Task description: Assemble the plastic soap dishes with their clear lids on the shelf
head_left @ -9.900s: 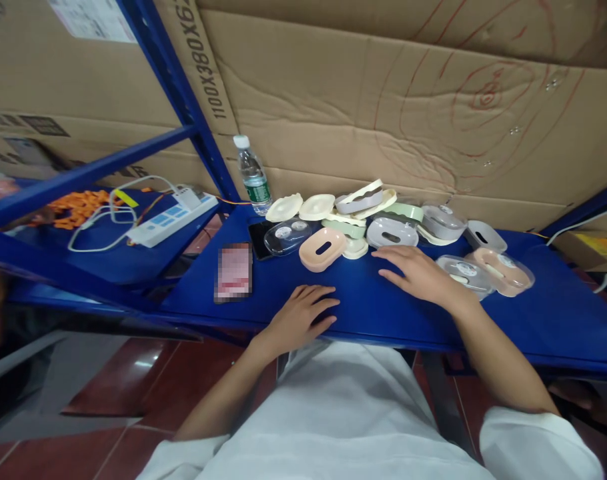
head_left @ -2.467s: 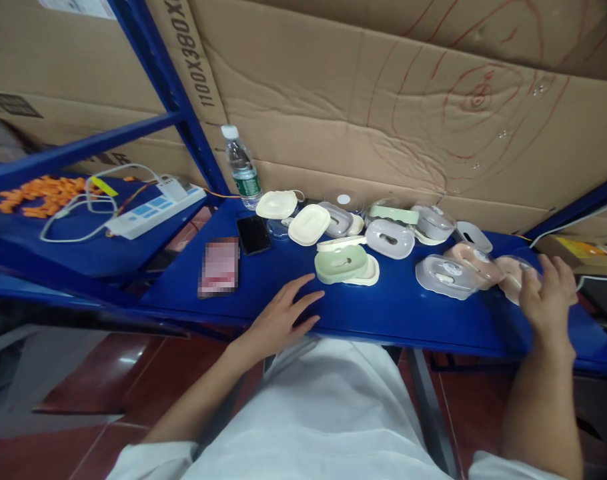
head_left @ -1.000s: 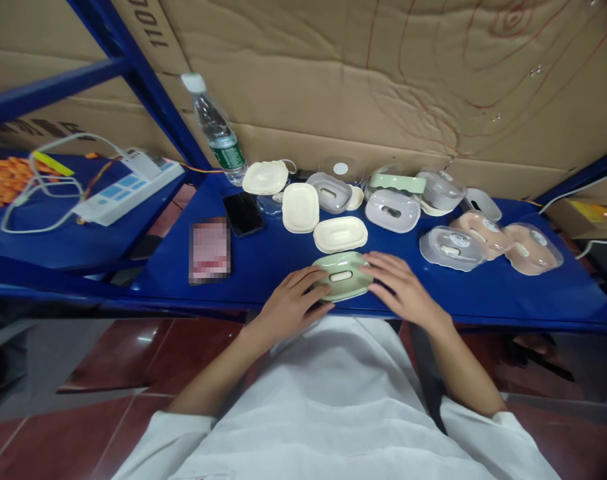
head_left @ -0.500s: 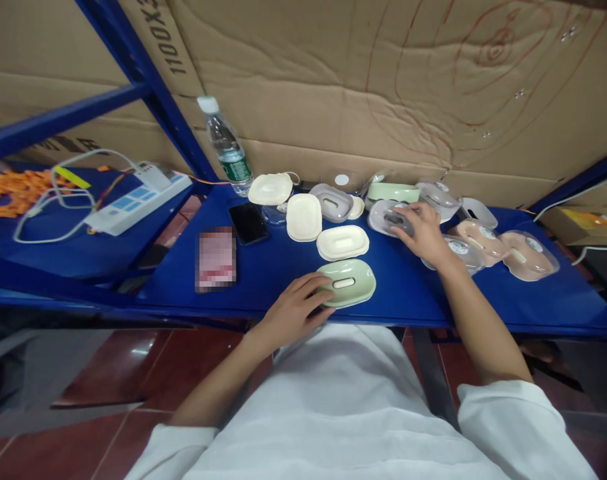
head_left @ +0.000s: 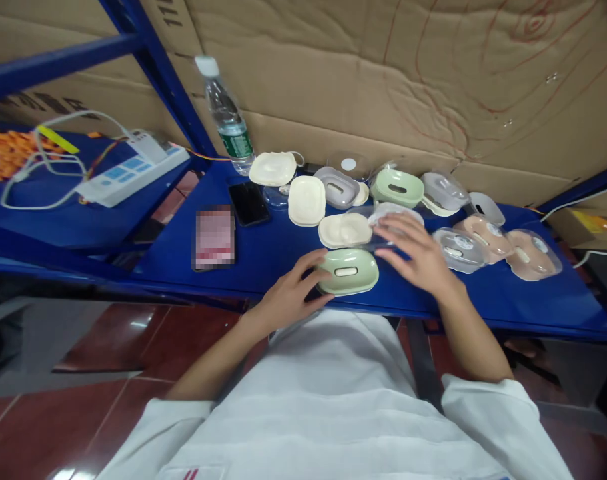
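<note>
A light green oval soap dish (head_left: 359,280) with a slotted middle lies near the table's front edge. My left hand (head_left: 293,293) grips its left end, thumb at the near side and fingers on the rim. To the right of the dish, my right hand (head_left: 416,257) is held with bent fingers around a clear plastic cover (head_left: 368,220), blurred by motion. That cover overlaps the right part of a cream dish (head_left: 333,231) just behind the green one. Behind my right fingers a pale grey dish (head_left: 408,213) is partly hidden.
Along the back stand a second green dish (head_left: 398,187), a grey dish (head_left: 339,188) and a cream tray (head_left: 307,200). Covered peach dishes (head_left: 531,257) sit at right. A water bottle (head_left: 231,127), a phone (head_left: 248,203) and a blurred pink item (head_left: 214,237) are at left.
My right hand has moved from the grey dish leftward and nearer to me, now with a clear cover at its fingers. My left hand stays on the green dish. The view has shifted slightly.
</note>
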The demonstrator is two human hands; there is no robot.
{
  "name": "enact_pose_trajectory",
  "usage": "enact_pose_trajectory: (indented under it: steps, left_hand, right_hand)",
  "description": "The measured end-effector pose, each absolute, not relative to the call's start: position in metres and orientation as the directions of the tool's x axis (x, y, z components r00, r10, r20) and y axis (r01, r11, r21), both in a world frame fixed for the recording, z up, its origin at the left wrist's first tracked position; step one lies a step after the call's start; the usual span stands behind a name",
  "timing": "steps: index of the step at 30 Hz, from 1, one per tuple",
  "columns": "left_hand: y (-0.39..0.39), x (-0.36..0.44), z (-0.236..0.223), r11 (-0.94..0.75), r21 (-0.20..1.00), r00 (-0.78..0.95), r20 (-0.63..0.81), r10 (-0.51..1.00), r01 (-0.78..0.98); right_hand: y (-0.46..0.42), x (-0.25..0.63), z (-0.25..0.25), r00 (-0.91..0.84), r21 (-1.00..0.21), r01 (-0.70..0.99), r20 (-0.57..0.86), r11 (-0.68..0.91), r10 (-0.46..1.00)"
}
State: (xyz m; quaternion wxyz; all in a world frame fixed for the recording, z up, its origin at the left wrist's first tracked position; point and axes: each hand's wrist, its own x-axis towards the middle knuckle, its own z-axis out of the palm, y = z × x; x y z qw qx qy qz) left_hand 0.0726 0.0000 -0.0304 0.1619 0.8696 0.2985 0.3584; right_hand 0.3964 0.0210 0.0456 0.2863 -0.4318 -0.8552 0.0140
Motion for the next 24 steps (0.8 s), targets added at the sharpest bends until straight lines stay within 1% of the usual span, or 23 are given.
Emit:
enact_pose_trajectory:
  steps: [3, 6, 8, 11, 14, 20, 24]
  left_hand:
    - [0.002, 0.072, -0.03, -0.761, 0.522, 0.531, 0.548, 0.646, 0.385]
    - [0.004, 0.071, -0.029, -0.763, 0.551, 0.553, 0.54, 0.634, 0.337]
    - [0.005, 0.071, -0.029, -0.744, 0.587, 0.565, 0.513, 0.646, 0.318]
    - [0.005, 0.07, -0.028, -0.706, 0.634, 0.576, 0.462, 0.674, 0.317]
    - [0.005, 0.07, -0.026, -0.691, 0.644, 0.578, 0.441, 0.686, 0.329]
    - [0.007, 0.068, -0.024, -0.692, 0.625, 0.592, 0.42, 0.688, 0.361]
    - [0.008, 0.068, -0.027, -0.699, 0.606, 0.587, 0.425, 0.689, 0.381]
  right_hand:
    - [-0.017, 0.383, 0.021, -0.509, -0.345, 0.667, 0.436, 0.661, 0.742]
    - [-0.04, 0.378, -0.002, -0.471, -0.435, 0.617, 0.463, 0.656, 0.751]
    - [-0.046, 0.377, -0.008, -0.464, -0.468, 0.606, 0.45, 0.643, 0.764]
    - [-0.044, 0.377, -0.008, -0.525, -0.46, 0.606, 0.382, 0.649, 0.761]
    - [-0.037, 0.375, -0.006, -0.573, -0.436, 0.586, 0.374, 0.683, 0.729]
    - [-0.033, 0.372, -0.009, -0.572, -0.434, 0.572, 0.397, 0.696, 0.718]
    - [-0.037, 0.371, -0.011, -0.526, -0.406, 0.643, 0.382, 0.649, 0.76]
